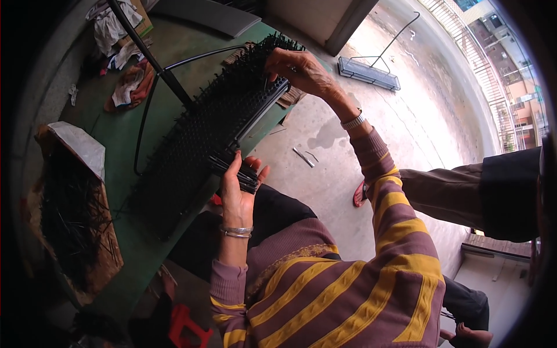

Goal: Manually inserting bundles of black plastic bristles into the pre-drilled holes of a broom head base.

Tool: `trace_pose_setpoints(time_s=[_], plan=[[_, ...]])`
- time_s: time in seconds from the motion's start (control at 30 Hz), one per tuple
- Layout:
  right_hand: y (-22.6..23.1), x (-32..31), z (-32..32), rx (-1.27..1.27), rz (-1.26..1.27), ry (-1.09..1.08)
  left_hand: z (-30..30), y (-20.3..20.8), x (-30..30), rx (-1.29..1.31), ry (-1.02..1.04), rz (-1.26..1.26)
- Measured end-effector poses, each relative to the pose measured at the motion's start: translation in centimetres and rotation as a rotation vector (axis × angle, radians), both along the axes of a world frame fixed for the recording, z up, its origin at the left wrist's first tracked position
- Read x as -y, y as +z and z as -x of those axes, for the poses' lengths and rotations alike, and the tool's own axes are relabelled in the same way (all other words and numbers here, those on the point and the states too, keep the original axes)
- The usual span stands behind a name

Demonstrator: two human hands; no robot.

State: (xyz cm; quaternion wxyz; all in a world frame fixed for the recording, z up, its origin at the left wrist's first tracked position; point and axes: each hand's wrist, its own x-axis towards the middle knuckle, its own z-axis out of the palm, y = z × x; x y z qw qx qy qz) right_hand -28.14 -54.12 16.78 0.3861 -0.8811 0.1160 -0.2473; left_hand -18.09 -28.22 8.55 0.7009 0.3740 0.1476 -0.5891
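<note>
A long black panel full of small holes [197, 136] lies across the green table [125, 261]. Black strips [243, 64] stand up like bristles along its far edge and far right end. My left hand [238, 200], palm up at the panel's near edge, holds a bundle of thin black strips [223, 165] under the thumb. Over the far right end is my right hand [304, 72], its fingers bent and pinched together close to the holes. What lies between those fingertips is too small to make out.
A black pole with a bent rod [152, 61] rises beside the panel. At left lies an open cardboard box [110, 232] with loose black strips [69, 214]. Cloths [130, 90] lie at far left. A long grey frame with a handle [368, 74] rests on the floor; another person's leg [447, 194] is at right.
</note>
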Motion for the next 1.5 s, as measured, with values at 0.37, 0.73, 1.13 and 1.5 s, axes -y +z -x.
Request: trace_pose_setpoints(time_s=[0.37,0.73,1.13,1.5], plan=[[-0.2,-0.2,-0.1,-0.001,0.024,0.024,0.3,0.0,-0.4,-0.023,0.023,-0.005],[-0.4,0.3,-0.4,-0.03,0.0,-0.032,0.1,0.1,-0.5,0.029,-0.009,0.008],[0.0,0.3,-0.8,-0.061,0.045,0.008,0.1,0.3,-1.1,0.043,-0.005,0.054],[-2.5,0.8,-0.8,-0.01,0.217,-0.001,0.3,0.4,-1.0,0.054,0.004,0.036]])
